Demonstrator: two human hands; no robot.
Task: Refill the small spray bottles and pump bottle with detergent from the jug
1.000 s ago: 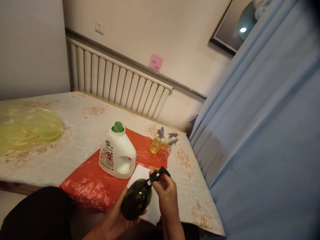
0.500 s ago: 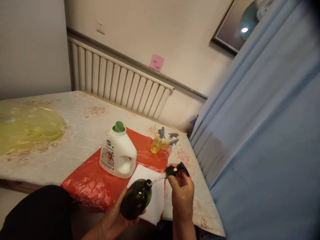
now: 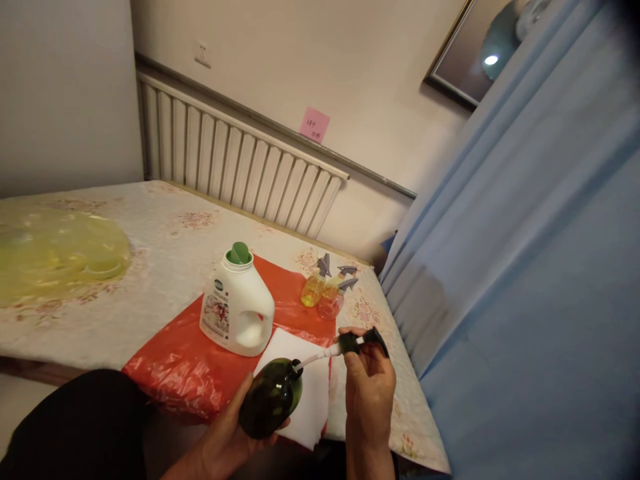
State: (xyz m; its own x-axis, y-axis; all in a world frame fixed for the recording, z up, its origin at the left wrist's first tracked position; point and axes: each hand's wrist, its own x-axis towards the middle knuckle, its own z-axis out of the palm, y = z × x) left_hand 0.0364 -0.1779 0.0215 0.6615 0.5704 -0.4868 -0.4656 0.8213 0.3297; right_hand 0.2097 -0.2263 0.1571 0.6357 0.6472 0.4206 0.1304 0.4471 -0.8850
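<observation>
A dark green bottle (image 3: 271,405) lay tilted in the left hand (image 3: 227,437), its neck pointing up and to the right; what it held could not be told through the dark glass. The right hand (image 3: 369,393) pinched a black pump head (image 3: 361,341), lifted clear of the neck, with its white tube (image 3: 315,359) running back down into the bottle's mouth. Behind them stood a white jug (image 3: 236,310) with a green cap, upright on a red plastic sheet (image 3: 180,367). Farther back, near the table's far right corner, stood a cluster of small spray bottles (image 3: 324,292), one with yellow liquid, one pinkish. A white cloth (image 3: 310,393) lay on the sheet under the bottle and the pump head. A yellow bag (image 3: 55,253) sat well apart at the left.

The bottle hung over the table's (image 3: 165,247) near edge, by the person's lap. A blue curtain (image 3: 525,267) closed in the right side just beyond the table's edge; the left and middle of the table lay open.
</observation>
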